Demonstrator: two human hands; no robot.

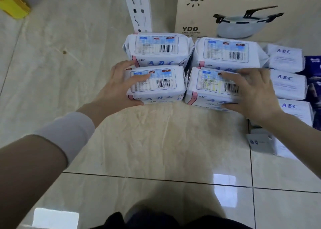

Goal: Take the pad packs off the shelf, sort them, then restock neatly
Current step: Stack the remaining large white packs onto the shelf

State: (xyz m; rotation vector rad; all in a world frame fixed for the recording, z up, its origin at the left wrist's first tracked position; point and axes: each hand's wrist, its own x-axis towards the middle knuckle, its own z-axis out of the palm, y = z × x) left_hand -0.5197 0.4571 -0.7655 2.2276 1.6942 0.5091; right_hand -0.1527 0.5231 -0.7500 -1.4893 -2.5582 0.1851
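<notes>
Pillows of crinkly white plastic, four pad packs with blue ABC lettering and barcode labels, lie in a two-by-two block on glossy cream floor tiles [156,141]. The left hand [119,86] clasps the outer end of the near-left pack [161,84], thumb at its front edge, fingers over its top. The right hand [251,91] holds the near-right pack [208,88] likewise, fingers spread across the label. The far-left pack [156,48] and far-right pack [225,53] touch behind them. More white packs [288,84] line up just to the right. A cardboard box [225,2] printed with a pot stands behind.
</notes>
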